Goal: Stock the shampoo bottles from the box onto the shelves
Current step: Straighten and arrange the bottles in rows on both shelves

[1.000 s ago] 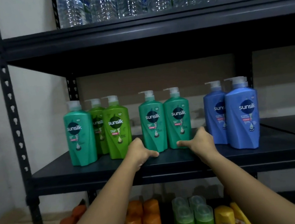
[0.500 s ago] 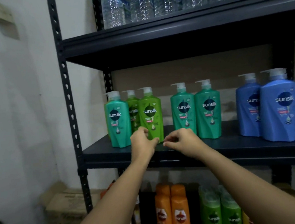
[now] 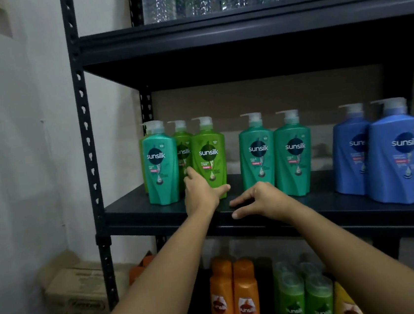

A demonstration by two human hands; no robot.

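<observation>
A pale, bare wall (image 3: 19, 152) fills the nine o'clock side, dimly lit and greyish. A black metal rack (image 3: 87, 144) with a perforated upright stands against it, its dark shelves running off toward three o'clock. Behind the rack a brown backing board (image 3: 271, 95) shows. Down at seven o'clock, cardboard boxes (image 3: 74, 296) sit on the floor beside the upright.

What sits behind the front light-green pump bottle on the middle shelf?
Behind the front light-green bottle stands a second light-green bottle; its lower part is covered by the left hand.
</observation>
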